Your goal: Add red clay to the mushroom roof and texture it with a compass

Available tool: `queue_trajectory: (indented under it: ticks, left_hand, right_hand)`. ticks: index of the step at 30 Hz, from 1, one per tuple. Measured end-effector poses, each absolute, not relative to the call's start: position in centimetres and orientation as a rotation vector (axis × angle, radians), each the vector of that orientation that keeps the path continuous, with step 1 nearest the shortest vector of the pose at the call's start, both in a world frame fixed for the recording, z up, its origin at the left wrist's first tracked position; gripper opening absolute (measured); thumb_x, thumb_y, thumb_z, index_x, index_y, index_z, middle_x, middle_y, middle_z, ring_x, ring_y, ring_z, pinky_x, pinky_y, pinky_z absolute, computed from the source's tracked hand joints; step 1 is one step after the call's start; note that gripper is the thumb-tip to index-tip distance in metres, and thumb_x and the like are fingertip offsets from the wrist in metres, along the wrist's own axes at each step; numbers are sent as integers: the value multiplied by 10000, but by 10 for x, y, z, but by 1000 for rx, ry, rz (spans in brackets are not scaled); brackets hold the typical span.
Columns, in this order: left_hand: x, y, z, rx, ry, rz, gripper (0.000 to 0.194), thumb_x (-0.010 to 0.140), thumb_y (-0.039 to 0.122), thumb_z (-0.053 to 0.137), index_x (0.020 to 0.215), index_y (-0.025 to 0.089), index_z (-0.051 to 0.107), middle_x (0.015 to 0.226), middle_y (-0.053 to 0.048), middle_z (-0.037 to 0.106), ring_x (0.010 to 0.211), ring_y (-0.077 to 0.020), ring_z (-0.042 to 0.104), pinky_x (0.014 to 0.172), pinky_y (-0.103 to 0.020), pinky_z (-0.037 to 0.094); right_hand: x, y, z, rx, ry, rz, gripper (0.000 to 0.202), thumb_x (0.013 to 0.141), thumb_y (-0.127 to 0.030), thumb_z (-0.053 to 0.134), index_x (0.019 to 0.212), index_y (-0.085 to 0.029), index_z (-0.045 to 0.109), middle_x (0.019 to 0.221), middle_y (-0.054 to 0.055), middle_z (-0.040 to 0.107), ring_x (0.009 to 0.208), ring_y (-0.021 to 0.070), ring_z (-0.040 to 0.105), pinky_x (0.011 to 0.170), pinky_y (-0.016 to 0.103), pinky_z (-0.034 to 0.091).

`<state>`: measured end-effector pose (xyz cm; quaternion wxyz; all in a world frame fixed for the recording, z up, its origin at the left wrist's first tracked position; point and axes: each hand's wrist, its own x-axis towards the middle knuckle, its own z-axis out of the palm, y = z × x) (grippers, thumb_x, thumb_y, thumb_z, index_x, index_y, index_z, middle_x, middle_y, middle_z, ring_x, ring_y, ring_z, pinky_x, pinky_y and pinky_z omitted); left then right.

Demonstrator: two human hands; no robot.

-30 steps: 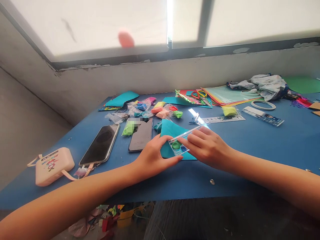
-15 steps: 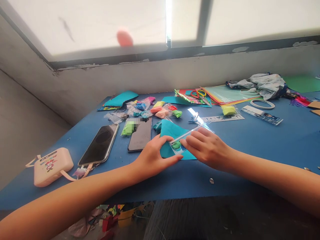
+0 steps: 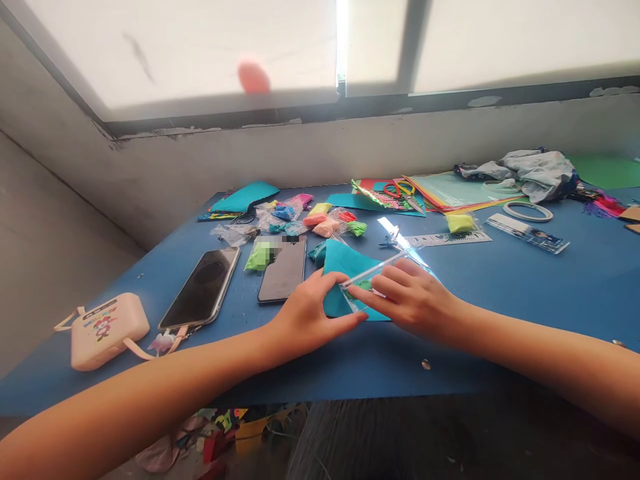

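My left hand grips the left end of a clear, flat plastic case, its thumb and index finger at the edges. Green clay lies on or inside that end; which, I cannot tell. My right hand reaches over the case from the right. Its index finger stretches onto the green clay, while the other fingers bend above the case and the thumb is hidden. Beneath the case is a turquoise sheet. A shiny clear strip lies just behind.
Two phones and a pink case with a strap lie to the left. Bagged clay is piled behind. Farther back are scissors, coloured sheets, a stencil ruler and a tape roll.
My right index finger has stretched leftward over the green clay, from a more curled pose. My left hand keeps its hold on the case. The view has shifted slightly.
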<state>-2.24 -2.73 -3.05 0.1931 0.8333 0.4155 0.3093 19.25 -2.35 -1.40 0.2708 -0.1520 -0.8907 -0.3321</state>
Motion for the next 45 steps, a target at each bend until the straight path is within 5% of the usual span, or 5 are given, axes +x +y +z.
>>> queue_trajectory:
  ticks: [14, 21, 29, 35, 45]
  left_hand:
    - [-22, -29, -28, 2354, 1144, 834, 400, 746, 426, 739, 1035, 184, 606, 936, -53, 652, 845, -218, 640, 760, -333, 540]
    - [-25, -28, -24, 2357, 1283, 768, 430, 755, 455, 711, 1054, 160, 620, 962, -79, 670, 880, -258, 668, 769, -364, 549]
    - [-24, -30, -21, 2393, 1414, 599, 418, 834, 499, 588, 1084, 166, 626, 989, -100, 667, 874, -287, 671, 757, -406, 542]
    - [-24, -31, -18, 2428, 1436, 584, 412, 836, 500, 558, 1082, 175, 619, 972, -100, 669, 853, -283, 672, 721, -382, 538]
    - [-24, -33, -15, 2397, 1423, 581, 405, 838, 473, 514, 1084, 164, 602, 959, -103, 666, 845, -290, 664, 738, -411, 529]
  right_hand:
    - [195, -25, -13, -414, -2451, -880, 230, 951, -85, 405, 1006, -106, 627, 691, 10, 579, 673, 157, 465, 668, 301, 349]
    - [209, -10, -13, -599, -2468, -603, 388, 926, -470, 501, 1083, -116, 512, 910, 106, 593, 816, 224, 507, 706, 355, 446]
    - [219, 0, -7, -752, -2402, 121, 168, 860, -102, 450, 1005, -185, 435, 946, 63, 518, 721, 123, 500, 637, 268, 501]
    - [221, 12, -14, -817, -2178, 88, 146, 944, -210, 472, 1078, -163, 505, 819, 31, 642, 696, 117, 617, 647, 238, 506]
    - [223, 4, -9, -767, -2290, 2, 125, 896, -168, 389, 870, -171, 511, 615, -39, 521, 518, 81, 452, 520, 194, 377]
